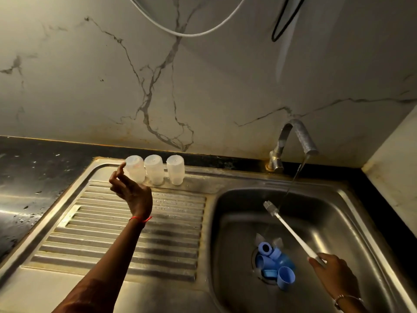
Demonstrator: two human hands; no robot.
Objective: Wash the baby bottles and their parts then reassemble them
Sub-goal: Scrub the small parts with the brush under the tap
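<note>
Translucent plastic bottles, three of them: left bottle (135, 169), middle bottle (154, 169), right bottle (175, 169). They stand upside down in a row on the back ledge of the steel drainboard (135, 233), close together, just under the wall.

Left hand (130, 188) is raised beside the left bottle with fingers loosely curled and gripping nothing. Its index fingertip is at that bottle's upper edge; can't tell if it actually touches. Red thread (140, 219) on the left wrist.

Blue parts (274, 265) are piled over the drain at the bottom of the sink basin (237, 222). The pile includes a cap (286, 277) lying on its side nearest the camera and a ring (265, 247) at the far side. Two clear pieces (278, 241) sit just behind the pile, too blurred to identify.

Right hand (331, 272) grips the end of a white brush (291, 231) over the basin. The handle angles up and to the left, and the brush head (269, 207) is next to the water stream (295, 177). Metal bracelet (343, 298) on the right wrist.

Tap (293, 141) is running, mounted at the basin's back edge.

Black tabletop (33, 177) is wet, left of the drainboard. Marble-pattern wall (203, 86) behind. A white cable (191, 30) and a black cable (284, 19) hang at the top.
</note>
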